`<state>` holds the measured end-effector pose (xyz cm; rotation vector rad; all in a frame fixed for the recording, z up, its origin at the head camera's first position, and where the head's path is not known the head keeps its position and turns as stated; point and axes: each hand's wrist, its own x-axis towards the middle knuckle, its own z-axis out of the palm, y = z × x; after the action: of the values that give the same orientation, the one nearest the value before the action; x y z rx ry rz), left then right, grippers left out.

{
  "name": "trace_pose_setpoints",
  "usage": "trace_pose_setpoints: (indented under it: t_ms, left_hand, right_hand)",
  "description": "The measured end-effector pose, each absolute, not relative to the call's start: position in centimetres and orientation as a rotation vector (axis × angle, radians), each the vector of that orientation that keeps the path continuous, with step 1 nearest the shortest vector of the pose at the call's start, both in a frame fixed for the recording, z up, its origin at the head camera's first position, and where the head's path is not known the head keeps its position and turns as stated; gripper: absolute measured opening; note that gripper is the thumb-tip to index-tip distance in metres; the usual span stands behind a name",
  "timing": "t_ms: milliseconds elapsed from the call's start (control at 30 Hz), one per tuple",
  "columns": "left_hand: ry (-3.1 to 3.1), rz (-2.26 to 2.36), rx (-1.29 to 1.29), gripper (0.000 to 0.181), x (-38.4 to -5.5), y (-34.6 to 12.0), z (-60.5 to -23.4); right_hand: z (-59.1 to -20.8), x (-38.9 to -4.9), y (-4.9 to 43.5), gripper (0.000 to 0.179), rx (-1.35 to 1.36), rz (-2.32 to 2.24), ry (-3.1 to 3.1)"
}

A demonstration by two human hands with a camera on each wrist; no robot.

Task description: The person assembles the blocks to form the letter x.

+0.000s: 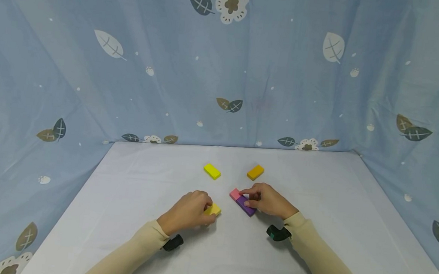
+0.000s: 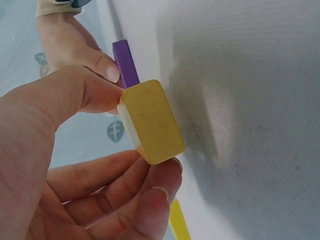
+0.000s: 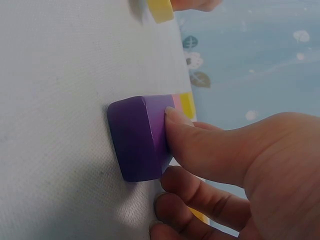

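a blue curtain (image 1: 194, 66) with leaves and flowers is hanging behind and at both sides of a white-covered table (image 1: 139, 178). two beige sleeves (image 1: 322, 257) are reaching in from the near edge, and a dark device (image 1: 173, 242) is sitting at each wrist. the left hand (image 1: 188, 212) is pinching a pale yellow block (image 1: 213, 209), its grip narrowing to the block's width, with the thumb pressing one edge and fingertips meeting the opposite one; whether the block is touching the table i cannot tell. the right hand (image 1: 270, 200) is holding a purple block (image 1: 243, 204) in its grip, the thumb lying along one side, and this block is resting slantwise on the table, just right of the pale one. farther back, a bright yellow block (image 1: 212, 171) is lying on the left and an orange block (image 1: 255, 172) on the right, both well apart from each other and leaning in direction toward opposite sides. smallest in sight, a pink piece (image 1: 235, 193) is showing at the purple block's far end, touching it.
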<state>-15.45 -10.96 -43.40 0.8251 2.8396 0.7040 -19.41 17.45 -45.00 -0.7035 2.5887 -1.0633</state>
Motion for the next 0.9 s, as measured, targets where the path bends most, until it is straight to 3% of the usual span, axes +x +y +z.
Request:
trace_pose_setpoints:
  t_ms: [233,900]
  left_hand:
    - [2.846,0.703,0.839,0.04,-15.59,-10.69,-43.3]
    - [2.832,0.685,0.84,0.028,-16.21,-10.15,-43.06]
  right_hand:
    - [-44.98,-19.4,17.45,0.035,-0.688,-1.061,2.583]
    - [-45.25,-19.46,17.52,0.036,-0.683,-1.064,2.583]
